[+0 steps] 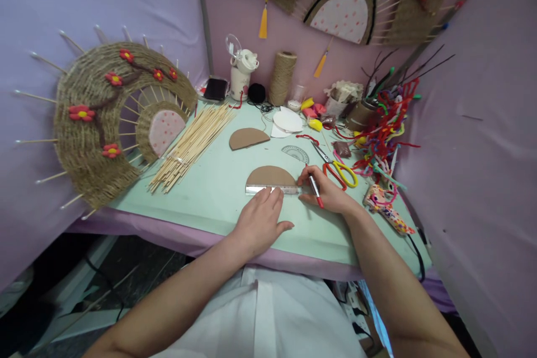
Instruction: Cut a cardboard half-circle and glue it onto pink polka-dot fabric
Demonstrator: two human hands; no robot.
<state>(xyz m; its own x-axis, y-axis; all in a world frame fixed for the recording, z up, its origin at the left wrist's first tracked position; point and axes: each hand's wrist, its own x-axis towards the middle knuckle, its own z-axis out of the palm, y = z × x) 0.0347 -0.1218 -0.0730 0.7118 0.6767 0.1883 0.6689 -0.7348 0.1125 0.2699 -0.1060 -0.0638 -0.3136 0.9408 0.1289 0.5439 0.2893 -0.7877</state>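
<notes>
A half-round piece of brown cardboard lies on the green tabletop, with a clear ruler along its straight edge. My left hand rests flat, its fingertips on the ruler and its thumb held apart. At the ruler's right end, my right hand is closed round a white pen with a red cap end. Its fingertips are beside the right corner of the cardboard. A clear protractor lies just beyond, and a second cardboard half-circle is farther back.
Red-and-yellow scissors lie right of my right hand, near a floral glue gun. A bundle of wooden sticks and a twine-woven fan are at left. Twine and tangled pipe cleaners stand behind.
</notes>
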